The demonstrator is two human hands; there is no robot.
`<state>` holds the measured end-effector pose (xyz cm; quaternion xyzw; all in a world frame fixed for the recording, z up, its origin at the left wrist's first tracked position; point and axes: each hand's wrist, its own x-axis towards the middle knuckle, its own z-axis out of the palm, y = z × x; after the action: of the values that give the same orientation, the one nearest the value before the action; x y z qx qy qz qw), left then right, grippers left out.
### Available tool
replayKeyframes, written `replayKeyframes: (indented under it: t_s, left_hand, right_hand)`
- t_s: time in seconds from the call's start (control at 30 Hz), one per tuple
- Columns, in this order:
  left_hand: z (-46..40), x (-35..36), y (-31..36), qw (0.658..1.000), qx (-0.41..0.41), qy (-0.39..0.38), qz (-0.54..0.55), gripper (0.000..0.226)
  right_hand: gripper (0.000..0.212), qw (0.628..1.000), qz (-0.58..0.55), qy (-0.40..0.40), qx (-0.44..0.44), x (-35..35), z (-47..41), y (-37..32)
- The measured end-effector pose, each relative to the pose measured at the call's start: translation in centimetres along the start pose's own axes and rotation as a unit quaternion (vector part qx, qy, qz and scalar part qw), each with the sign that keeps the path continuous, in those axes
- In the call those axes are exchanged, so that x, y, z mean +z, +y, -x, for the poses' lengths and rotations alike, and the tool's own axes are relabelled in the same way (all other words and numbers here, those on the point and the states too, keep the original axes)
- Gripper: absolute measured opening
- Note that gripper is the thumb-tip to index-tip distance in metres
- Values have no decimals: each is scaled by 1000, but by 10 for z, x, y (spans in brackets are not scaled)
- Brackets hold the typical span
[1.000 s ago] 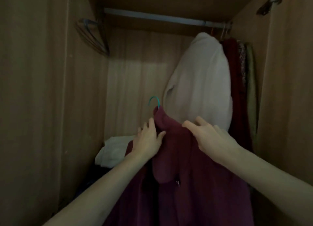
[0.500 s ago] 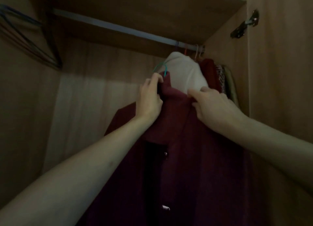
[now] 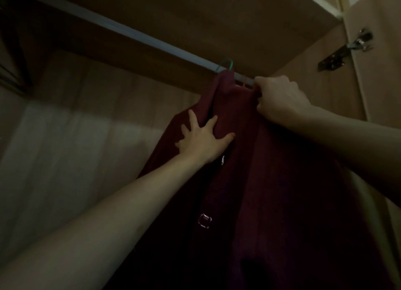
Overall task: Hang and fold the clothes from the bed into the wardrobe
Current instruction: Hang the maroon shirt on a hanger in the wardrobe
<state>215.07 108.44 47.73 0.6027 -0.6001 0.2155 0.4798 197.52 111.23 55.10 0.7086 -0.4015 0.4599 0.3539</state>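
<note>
Because the maroon garment is soft, limp cloth that drapes in folds below both hands, it will likely handle as light and floppy, with no stiffness of its own beyond what the green hanger hook lends it at the neck. That hook sits at the wardrobe rail, just up and left of the right hand, though whether it is fully seated over the rail cannot be told in the dim light. The right hand has its fingers curled, pinching the top edge of the garment's shoulder right below the rail. Lower down, the left hand lies spread and fairly flat against the front of the cloth, thumb out toward the button placket, pressing rather than gripping. The best hold is probably at the neck and shoulder, where the hanger gives support; gripped lower, the cloth could slide off. A metal hinge shows on the door beyond the right hand
</note>
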Motion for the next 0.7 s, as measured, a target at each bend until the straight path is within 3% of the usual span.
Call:
replayKeyframes:
  t_s: [0.1, 0.2, 0.3, 0.5, 0.7]
  left_hand:
    - [-33, 9, -2, 998, 43, 15, 35, 81]
    - [-70, 17, -6, 996, 75, 44, 33, 69]
    - [-105, 26, -19, 995, 79, 40, 36, 56]
    - [-125, 64, -48, 996, 72, 24, 54, 53]
    - [-99, 102, -57, 984, 116, 104, 80, 65]
  right_hand:
    - [13, 1000, 3, -2, 27, 8, -36, 3]
    - [14, 999, 10, -1, 30, 17, -68, -2]
    - [16, 999, 13, -26, 32, 28, -96, -15]
    - [19, 996, 69, -50, 11, 66, -108, -26]
    - [26, 989, 134, 28, -58, 94, -90, -11]
